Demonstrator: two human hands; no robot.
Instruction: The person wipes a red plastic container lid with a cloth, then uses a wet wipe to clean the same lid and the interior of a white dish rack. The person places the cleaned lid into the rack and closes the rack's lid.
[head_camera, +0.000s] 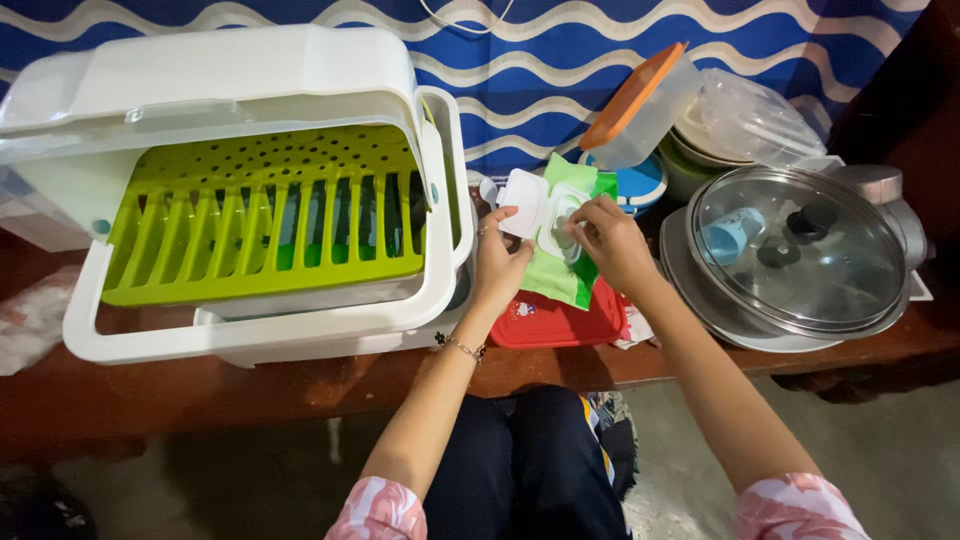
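the green pack of wet wipes (572, 262) rests on a red lid (545, 322) at the wooden table (250, 395) edge, just beside the white and green dish rack (260, 200). the left hand (497, 262) grips the pack's side under the open white flap (523, 202). the right hand (610, 240) pinches with narrow fingers at the opening. i think it is better to press the pack down firmly and pull the wipe straight up, slowly, so only one comes
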